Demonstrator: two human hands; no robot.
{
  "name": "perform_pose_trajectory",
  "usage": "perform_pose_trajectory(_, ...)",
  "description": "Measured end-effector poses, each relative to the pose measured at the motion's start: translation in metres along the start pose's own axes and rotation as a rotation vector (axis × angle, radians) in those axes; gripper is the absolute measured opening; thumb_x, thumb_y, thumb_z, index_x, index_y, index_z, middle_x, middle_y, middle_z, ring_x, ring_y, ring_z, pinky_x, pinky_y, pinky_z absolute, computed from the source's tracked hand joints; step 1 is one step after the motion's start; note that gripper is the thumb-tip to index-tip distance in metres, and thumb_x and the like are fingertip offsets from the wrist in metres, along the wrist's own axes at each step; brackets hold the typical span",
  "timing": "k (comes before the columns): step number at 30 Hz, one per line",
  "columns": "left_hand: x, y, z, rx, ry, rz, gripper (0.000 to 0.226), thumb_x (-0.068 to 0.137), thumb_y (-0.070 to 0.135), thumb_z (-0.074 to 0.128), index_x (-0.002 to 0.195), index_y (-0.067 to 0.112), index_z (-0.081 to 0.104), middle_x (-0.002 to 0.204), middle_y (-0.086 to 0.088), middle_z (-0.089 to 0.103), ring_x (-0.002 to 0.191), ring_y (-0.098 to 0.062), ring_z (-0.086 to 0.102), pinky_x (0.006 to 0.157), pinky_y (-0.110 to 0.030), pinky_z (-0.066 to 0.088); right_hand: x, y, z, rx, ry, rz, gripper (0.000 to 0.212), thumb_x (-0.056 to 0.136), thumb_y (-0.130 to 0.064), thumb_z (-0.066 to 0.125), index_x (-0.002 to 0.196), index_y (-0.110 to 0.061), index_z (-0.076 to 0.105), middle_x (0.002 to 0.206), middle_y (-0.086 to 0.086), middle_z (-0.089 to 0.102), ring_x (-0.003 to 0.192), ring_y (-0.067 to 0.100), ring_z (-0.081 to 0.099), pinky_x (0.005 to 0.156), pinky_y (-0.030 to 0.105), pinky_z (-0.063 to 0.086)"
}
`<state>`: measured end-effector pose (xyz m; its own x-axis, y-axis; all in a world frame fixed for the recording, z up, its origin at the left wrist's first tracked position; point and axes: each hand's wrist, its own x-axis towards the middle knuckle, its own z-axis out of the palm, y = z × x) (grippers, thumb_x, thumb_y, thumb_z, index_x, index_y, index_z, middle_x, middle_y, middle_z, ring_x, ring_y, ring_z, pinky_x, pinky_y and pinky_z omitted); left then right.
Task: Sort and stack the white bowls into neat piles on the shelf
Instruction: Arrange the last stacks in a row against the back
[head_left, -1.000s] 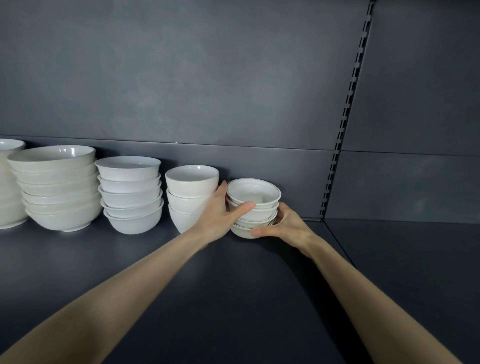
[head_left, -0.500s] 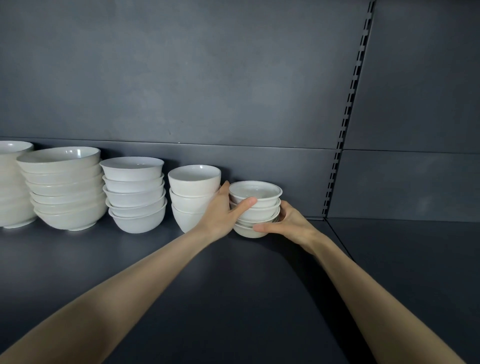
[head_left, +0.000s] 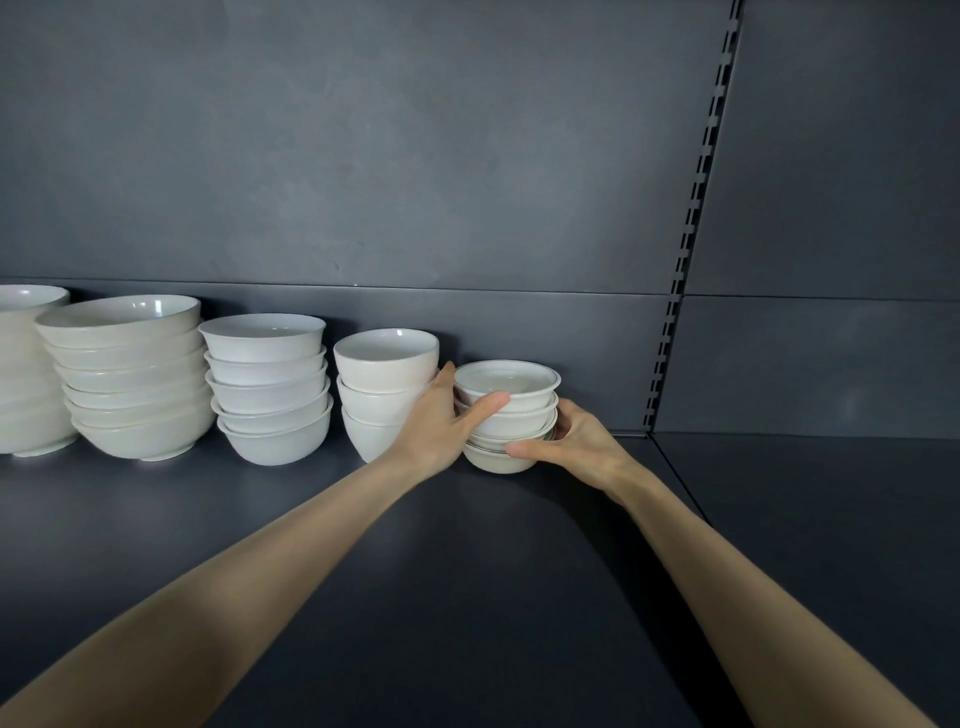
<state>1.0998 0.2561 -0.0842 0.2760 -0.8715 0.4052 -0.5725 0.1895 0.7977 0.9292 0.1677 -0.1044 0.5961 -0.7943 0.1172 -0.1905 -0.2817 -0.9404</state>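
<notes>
A short pile of small white bowls with thin dark rim lines (head_left: 511, 402) stands on the dark shelf (head_left: 467, 571) near the back wall. My left hand (head_left: 441, 426) grips its left side, thumb curled across the front below the top bowl. My right hand (head_left: 571, 441) grips its right side low down, thumb on the bottom bowl. To the left stand further piles: three deep white bowls (head_left: 387, 389), several medium white bowls (head_left: 270, 387), several large cream bowls (head_left: 130, 374).
Another pile of large white bowls (head_left: 26, 374) is cut off at the left edge. A slotted upright rail (head_left: 680, 270) runs up the back wall right of the small pile. A seam divides the shelf from a second shelf panel (head_left: 831, 519) on the right.
The view has shifted a little, so the piles sit slightly further right in frame. Both hands keep their hold on the small pile, which stays at the same spot on the shelf.
</notes>
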Motion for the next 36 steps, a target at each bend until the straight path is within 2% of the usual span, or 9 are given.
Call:
perform_pose_trajectory(2,0.0,0.001,0.001,0.006,0.009,-0.005,0.049,0.083,0.049,0.065,0.102,0.007,0.051,0.106,-0.007,0.064,0.097,-0.017,0.061,0.083,-0.025,0.047,0.0,0.001,0.0,0.001,-0.005,-0.008,0.075,0.066,-0.023,0.087,0.131,-0.015,0.05,0.12,-0.005,0.065,0.109,0.007,0.062,0.084,0.016,0.049)
perform_pose_trajectory(7,-0.003,0.008,0.001,0.042,0.04,0.006,0.048,0.09,0.031,0.062,0.126,0.005,0.044,0.106,0.007,0.049,0.096,-0.008,0.047,0.068,0.005,0.035,0.0,0.002,-0.001,0.005,-0.018,-0.024,0.075,0.067,-0.024,0.086,0.132,-0.014,0.05,0.12,-0.005,0.066,0.11,0.008,0.062,0.09,0.02,0.049)
perform_pose_trajectory(12,-0.001,0.008,0.001,0.053,0.042,-0.017,0.039,0.086,0.039,0.064,0.101,0.007,0.048,0.089,0.005,0.056,0.08,-0.01,0.055,0.064,-0.004,0.04,-0.002,0.001,-0.001,0.003,-0.03,-0.036,0.069,0.069,-0.025,0.084,0.13,-0.015,0.053,0.118,-0.006,0.067,0.109,0.006,0.063,0.091,0.02,0.049)
perform_pose_trajectory(17,0.0,0.008,0.0,0.062,0.044,-0.02,0.037,0.086,0.039,0.064,0.094,0.007,0.047,0.08,0.007,0.053,0.073,-0.008,0.052,0.061,-0.009,0.04,-0.001,0.003,-0.001,-0.023,-0.036,-0.041,0.069,0.069,-0.03,0.084,0.129,-0.016,0.054,0.117,-0.005,0.068,0.109,0.008,0.063,0.098,0.028,0.049)
perform_pose_trajectory(23,-0.001,0.011,0.001,0.093,0.051,-0.022,0.063,0.09,0.038,0.06,0.131,-0.004,0.039,0.109,0.0,0.052,0.096,-0.012,0.049,0.071,-0.01,0.033,-0.002,0.0,-0.002,-0.043,-0.048,-0.029,0.072,0.066,-0.034,0.086,0.128,-0.015,0.055,0.117,-0.005,0.068,0.109,0.009,0.064,0.1,0.032,0.049)
perform_pose_trajectory(29,-0.003,0.018,-0.001,0.124,0.02,-0.036,0.076,0.09,0.041,0.059,0.142,-0.006,0.029,0.117,-0.003,0.053,0.104,-0.012,0.048,0.073,-0.006,0.028,-0.003,-0.007,-0.005,-0.089,-0.08,0.005,0.101,0.044,-0.056,0.086,0.131,-0.018,0.052,0.118,-0.009,0.067,0.11,0.007,0.062,0.1,0.03,0.049)
perform_pose_trajectory(33,-0.002,0.02,-0.007,0.206,0.034,-0.057,0.047,0.085,0.048,0.063,0.099,0.004,0.054,0.077,0.007,0.056,0.077,-0.013,0.054,0.057,-0.012,0.038,-0.006,-0.016,-0.008,-0.215,-0.094,0.041,0.111,0.039,-0.069,0.084,0.133,-0.021,0.049,0.123,-0.011,0.063,0.114,0.009,0.059,0.103,0.034,0.046)
perform_pose_trajectory(34,-0.003,0.023,-0.009,0.228,0.026,-0.077,0.046,0.084,0.05,0.064,0.091,0.005,0.054,0.071,0.007,0.054,0.071,-0.012,0.052,0.055,-0.014,0.037,-0.009,-0.021,-0.008,-0.257,-0.097,0.052,0.103,0.044,-0.066,0.083,0.131,-0.021,0.051,0.122,-0.011,0.063,0.114,0.009,0.058,0.103,0.033,0.045)
perform_pose_trajectory(36,-0.004,0.029,-0.012,0.297,0.034,-0.101,0.046,0.082,0.052,0.064,0.08,0.008,0.053,0.065,0.005,0.051,0.066,-0.013,0.049,0.055,-0.021,0.035,-0.014,-0.033,-0.011,-0.341,-0.111,0.062,0.061,0.063,-0.049,0.083,0.114,-0.028,0.057,0.11,-0.014,0.063,0.108,0.008,0.058,0.099,0.027,0.044)
